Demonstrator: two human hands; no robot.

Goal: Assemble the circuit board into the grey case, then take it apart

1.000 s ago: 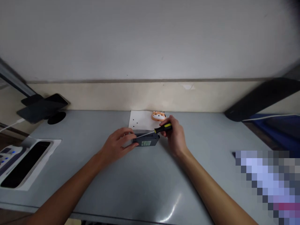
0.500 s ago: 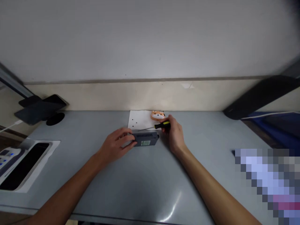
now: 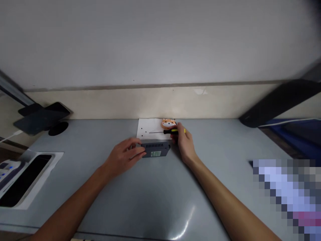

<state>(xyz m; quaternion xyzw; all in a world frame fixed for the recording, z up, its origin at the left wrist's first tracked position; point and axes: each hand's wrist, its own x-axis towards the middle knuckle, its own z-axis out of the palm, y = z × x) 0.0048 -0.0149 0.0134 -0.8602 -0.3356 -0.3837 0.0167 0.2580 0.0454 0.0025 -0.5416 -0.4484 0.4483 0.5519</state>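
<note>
My left hand (image 3: 128, 152) grips the left end of a dark box-shaped device (image 3: 155, 150), which stands on its edge with a row of vent slots on top and a pale label on its front. In my right hand (image 3: 185, 142) is a screwdriver (image 3: 170, 132) with a black and yellow handle, its thin shaft pointing left over a white sheet of paper (image 3: 155, 135). Three small dark dots, perhaps screws, lie on the paper near the shaft's tip. An orange and white animal-face case (image 3: 168, 124) sits on the paper's right side, just behind the screwdriver.
A smartphone (image 3: 27, 179) lies on white paper at the left, beside a white device with blue lights (image 3: 8, 170). Behind them a phone on a stand (image 3: 45, 117) leans. A black cylinder (image 3: 278, 103) is at the back right, and a wall (image 3: 155, 102) closes the far edge.
The screwdriver has risen slightly and moved back over the paper, its shaft now nearly level and its tip closer to the dark dots. My left hand and the device have stayed in place.
</note>
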